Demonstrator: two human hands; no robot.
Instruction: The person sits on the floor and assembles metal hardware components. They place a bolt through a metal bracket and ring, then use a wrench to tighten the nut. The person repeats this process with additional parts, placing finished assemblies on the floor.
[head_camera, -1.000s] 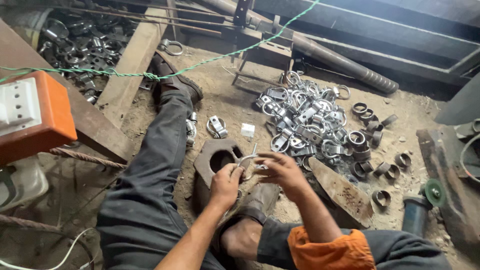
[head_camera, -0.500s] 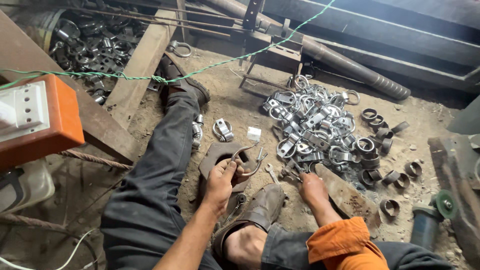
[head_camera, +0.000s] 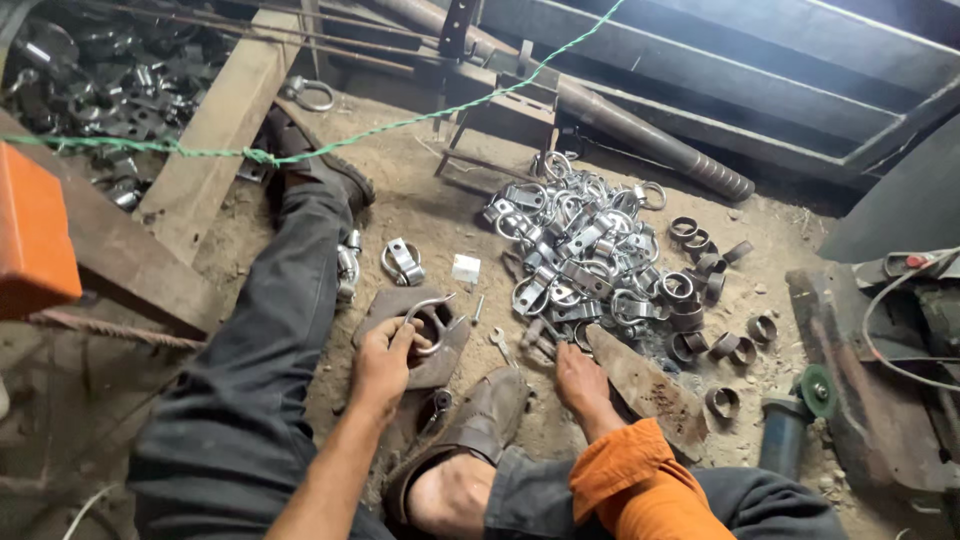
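A small white rectangular box (head_camera: 465, 269) lies on the sandy floor (head_camera: 420, 200), just left of the pile of shiny metal clamps (head_camera: 580, 250). No labels, signs or screens show.

A clamp (head_camera: 432, 322) was held on the block (head_camera: 415, 345) by the left hand (head_camera: 380, 362); the clamp pile (head_camera: 580, 255) was heaped beyond the right hand (head_camera: 580, 385), rings (head_camera: 715, 300) scattered right.

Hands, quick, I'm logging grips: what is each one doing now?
Left hand: closed on a curved metal clamp ring.
Right hand: down at the clamp pile; grip cannot be told.
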